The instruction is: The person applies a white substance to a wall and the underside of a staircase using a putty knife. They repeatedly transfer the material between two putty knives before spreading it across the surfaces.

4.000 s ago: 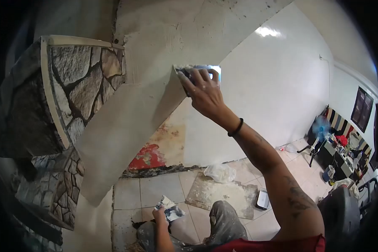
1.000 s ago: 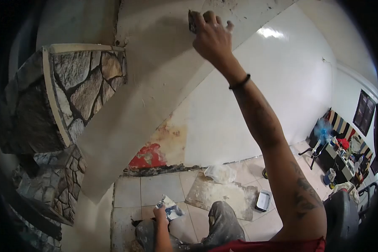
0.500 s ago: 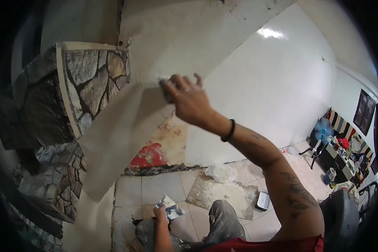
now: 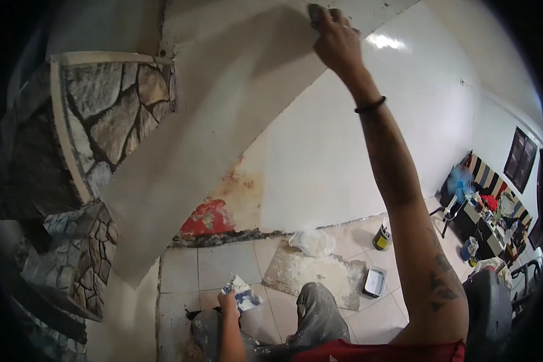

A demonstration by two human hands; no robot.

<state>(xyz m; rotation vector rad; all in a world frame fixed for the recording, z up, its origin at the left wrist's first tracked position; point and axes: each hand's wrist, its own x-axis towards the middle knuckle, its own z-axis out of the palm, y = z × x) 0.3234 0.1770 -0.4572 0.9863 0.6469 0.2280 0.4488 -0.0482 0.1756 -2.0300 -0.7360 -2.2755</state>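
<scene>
Up high, the right hand [image 4: 339, 43] grips a dark tool [image 4: 315, 17] near the slanted beam [image 4: 217, 120]. Down low, the left hand [image 4: 227, 300] holds a pasty scraper [image 4: 245, 294] over the floor [image 4: 226, 265].

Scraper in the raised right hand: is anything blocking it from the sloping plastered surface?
Nothing visible stands between the scraper in the right hand and the sloping plastered surface. The left hand, holding a smeared blade, is well below, out of the way.
</scene>
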